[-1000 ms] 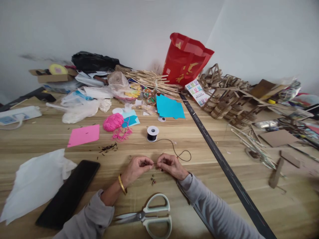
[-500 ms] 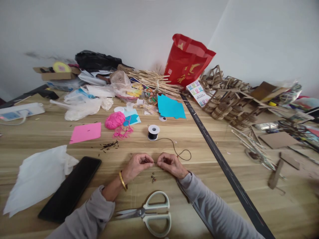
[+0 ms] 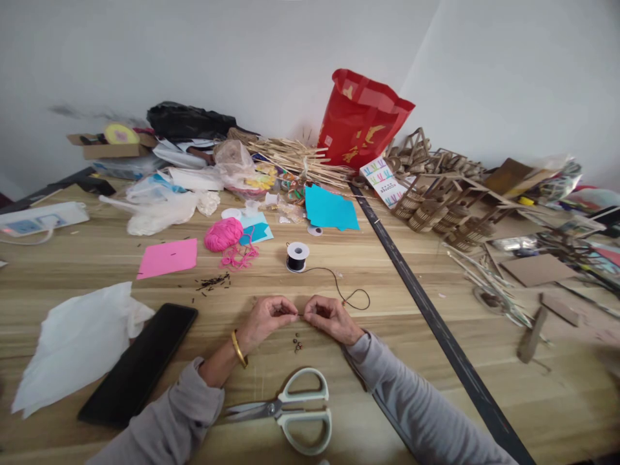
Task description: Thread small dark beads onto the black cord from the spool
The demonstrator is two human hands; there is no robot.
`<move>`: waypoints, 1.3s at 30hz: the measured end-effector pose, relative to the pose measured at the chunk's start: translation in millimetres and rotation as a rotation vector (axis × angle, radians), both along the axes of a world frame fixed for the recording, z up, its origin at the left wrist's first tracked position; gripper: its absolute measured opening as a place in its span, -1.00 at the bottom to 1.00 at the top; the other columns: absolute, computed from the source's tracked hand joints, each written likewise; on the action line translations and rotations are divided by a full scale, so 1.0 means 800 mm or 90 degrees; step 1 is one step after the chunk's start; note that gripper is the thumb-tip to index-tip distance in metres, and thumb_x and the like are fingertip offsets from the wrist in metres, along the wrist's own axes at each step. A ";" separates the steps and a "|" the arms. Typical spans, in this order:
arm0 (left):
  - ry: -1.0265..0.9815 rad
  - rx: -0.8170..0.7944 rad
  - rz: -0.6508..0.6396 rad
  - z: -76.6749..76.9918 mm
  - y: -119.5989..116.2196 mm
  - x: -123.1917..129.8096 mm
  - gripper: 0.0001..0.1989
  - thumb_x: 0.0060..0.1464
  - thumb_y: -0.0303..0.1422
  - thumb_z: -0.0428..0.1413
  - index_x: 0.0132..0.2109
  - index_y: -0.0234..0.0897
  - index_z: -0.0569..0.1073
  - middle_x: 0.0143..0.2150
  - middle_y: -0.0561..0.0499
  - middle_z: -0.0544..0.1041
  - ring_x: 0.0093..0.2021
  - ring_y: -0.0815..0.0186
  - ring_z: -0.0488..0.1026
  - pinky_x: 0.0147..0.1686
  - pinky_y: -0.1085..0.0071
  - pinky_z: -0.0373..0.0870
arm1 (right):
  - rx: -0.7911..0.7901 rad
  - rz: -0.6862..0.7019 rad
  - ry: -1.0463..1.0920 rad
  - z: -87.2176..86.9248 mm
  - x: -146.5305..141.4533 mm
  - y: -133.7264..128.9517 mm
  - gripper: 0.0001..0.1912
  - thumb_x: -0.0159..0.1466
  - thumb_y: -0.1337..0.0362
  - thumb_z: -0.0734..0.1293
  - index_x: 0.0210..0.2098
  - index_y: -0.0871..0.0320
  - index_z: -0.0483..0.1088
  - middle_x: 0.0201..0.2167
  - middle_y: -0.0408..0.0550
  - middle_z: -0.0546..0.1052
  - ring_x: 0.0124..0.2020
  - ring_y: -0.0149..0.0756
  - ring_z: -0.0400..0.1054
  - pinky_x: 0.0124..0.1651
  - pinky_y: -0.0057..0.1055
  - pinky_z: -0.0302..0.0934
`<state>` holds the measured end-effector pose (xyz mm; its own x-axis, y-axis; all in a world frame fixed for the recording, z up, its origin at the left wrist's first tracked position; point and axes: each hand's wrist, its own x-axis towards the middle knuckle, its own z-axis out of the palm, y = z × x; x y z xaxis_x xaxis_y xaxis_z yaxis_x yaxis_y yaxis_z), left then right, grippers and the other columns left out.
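Close together over the table, my left hand (image 3: 267, 319) and my right hand (image 3: 332, 319) each pinch the thin black cord, a short stretch of which shows between the fingertips. From my right hand the cord (image 3: 339, 284) loops out to a white spool (image 3: 297, 256) wound with black. Several small brown beads (image 3: 298, 345) lie just below my fingertips. Nearer the front edge are scissors (image 3: 290, 411) with pale handles, their blades pointing left. Any bead between my fingers is too small to make out.
Left stand a black phone-like slab (image 3: 140, 361), white tissue (image 3: 77, 345), pink paper (image 3: 167, 258), pink yarn (image 3: 223, 234) and short black pieces (image 3: 213, 282). Behind are blue paper (image 3: 331, 207) and a red bag (image 3: 363, 119). Small woven baskets (image 3: 426, 213) stand right, past a dark strip (image 3: 421, 300).
The view has shifted very slightly. My two hands keep their pinch at nearly the same place, with a little more dark cord visible between the fingertips.
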<state>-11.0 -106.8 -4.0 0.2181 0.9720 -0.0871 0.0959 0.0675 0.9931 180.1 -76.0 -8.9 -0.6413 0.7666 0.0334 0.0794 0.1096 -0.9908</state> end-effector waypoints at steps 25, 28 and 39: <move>0.024 0.004 0.009 0.003 -0.001 0.002 -0.88 -0.20 -0.41 0.19 -0.44 -0.39 0.47 -0.49 0.01 0.49 -0.45 0.38 0.38 -0.41 0.48 0.31 | 0.013 0.000 -0.024 0.003 -0.001 -0.001 -0.70 0.14 0.09 0.33 -0.44 0.24 0.33 -0.60 -0.20 0.26 -0.59 -0.51 0.05 -0.54 -0.55 -0.04; 0.026 0.002 0.009 0.002 -0.001 0.002 -0.88 -0.20 -0.41 0.19 -0.44 -0.40 0.47 -0.49 0.01 0.50 -0.46 0.37 0.38 -0.41 0.47 0.31 | 0.009 -0.006 -0.020 0.002 -0.001 -0.001 -0.71 0.14 0.10 0.33 -0.44 0.24 0.33 -0.59 -0.19 0.27 -0.59 -0.51 0.07 -0.53 -0.54 -0.03; 0.038 0.011 0.008 0.004 -0.002 0.001 -0.90 -0.18 -0.42 0.18 -0.43 -0.40 0.47 -0.49 0.01 0.49 -0.45 0.38 0.37 -0.41 0.47 0.29 | -0.006 -0.008 -0.008 0.000 0.000 0.000 -0.71 0.14 0.10 0.34 -0.44 0.24 0.32 -0.59 -0.21 0.26 -0.60 -0.52 0.05 -0.54 -0.54 -0.05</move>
<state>-10.3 -108.4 -0.6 0.2007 0.9761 -0.0832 0.1547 0.0523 0.9866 179.8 -75.9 -8.5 -0.6321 0.7747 0.0171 0.0938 0.0984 -0.9907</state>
